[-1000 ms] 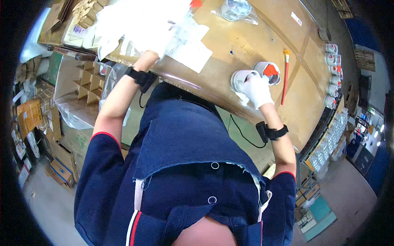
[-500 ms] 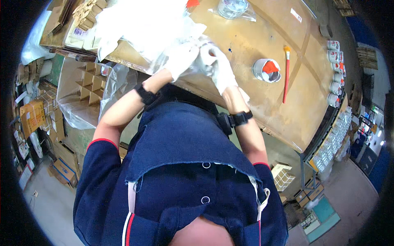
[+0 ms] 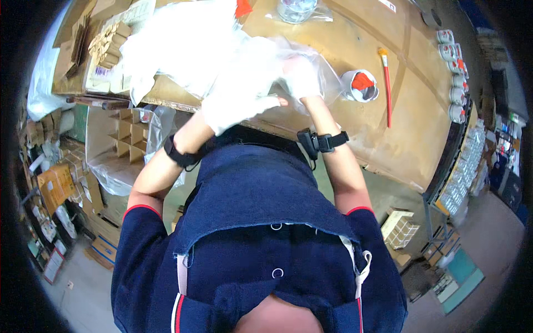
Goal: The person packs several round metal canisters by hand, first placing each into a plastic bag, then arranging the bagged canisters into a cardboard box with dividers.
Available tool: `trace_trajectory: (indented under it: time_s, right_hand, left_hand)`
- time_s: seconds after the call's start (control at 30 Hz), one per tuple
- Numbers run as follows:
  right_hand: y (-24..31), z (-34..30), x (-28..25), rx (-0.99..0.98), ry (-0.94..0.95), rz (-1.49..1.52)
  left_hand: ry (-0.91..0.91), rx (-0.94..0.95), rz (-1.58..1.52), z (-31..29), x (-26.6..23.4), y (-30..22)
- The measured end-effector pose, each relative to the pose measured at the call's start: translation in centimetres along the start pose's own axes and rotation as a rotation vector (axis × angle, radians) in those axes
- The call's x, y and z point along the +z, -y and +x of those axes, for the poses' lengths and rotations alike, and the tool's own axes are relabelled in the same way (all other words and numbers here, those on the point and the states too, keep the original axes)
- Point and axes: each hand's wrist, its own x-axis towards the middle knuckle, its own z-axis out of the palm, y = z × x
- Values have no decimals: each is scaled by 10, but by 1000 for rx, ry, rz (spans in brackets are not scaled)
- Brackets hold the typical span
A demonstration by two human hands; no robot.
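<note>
Both of my hands wear white gloves and work close together at the near edge of the table. My left hand [image 3: 236,105] has its thumb stretched out to the right; its other fingers fade into the glare of a bright white pile. My right hand [image 3: 303,77] is closed at a clear plastic bag [image 3: 328,75], which spreads around and beyond it. The fingertips there are partly veiled by the film. Just right of the bag stands a small open tin [image 3: 371,95] with an orange-red piece in its mouth. A red-handled brush [image 3: 388,94] lies farther right.
The cardboard-covered table [image 3: 411,144] bears a bagged tin [image 3: 297,11] at the far side. Several tins [image 3: 457,97] line the right edge. Left of me, a plastic-lined box [image 3: 102,130] holds cardboard dividers [image 3: 130,133]. Folded cardboard pieces [image 3: 108,44] lie at the back left.
My hands have moved apart, and the left one has opened its thumb outward. The clear bag now spreads out around my right hand. The view has shifted slightly.
</note>
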Motion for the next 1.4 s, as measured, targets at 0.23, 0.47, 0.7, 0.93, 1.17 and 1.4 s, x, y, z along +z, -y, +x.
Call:
trace_trajectory:
  time_s: [0.23,0.47,0.7,0.93,1.17,1.4]
  right_hand:
    - [36,-46,-96,-17,-156,346]
    - [29,-40,-28,-269,-141,-174]
    - [-2,-39,-55,-100,-17,22]
    - [-59,-100,-69,45,-184,180]
    - [-60,-122,-68,157,-220,103]
    - [-53,-126,-61,318,-156,141]
  left_hand:
    - [206,-208,15,-1,33,56]
    - [-102,-555,-256,-11,61,63]
    - [210,-129,282,-14,72,41]
    - [229,151,293,47,39,56]
    - [395,2,154,103,76,98]
    - [505,-51,567,174,89,120]
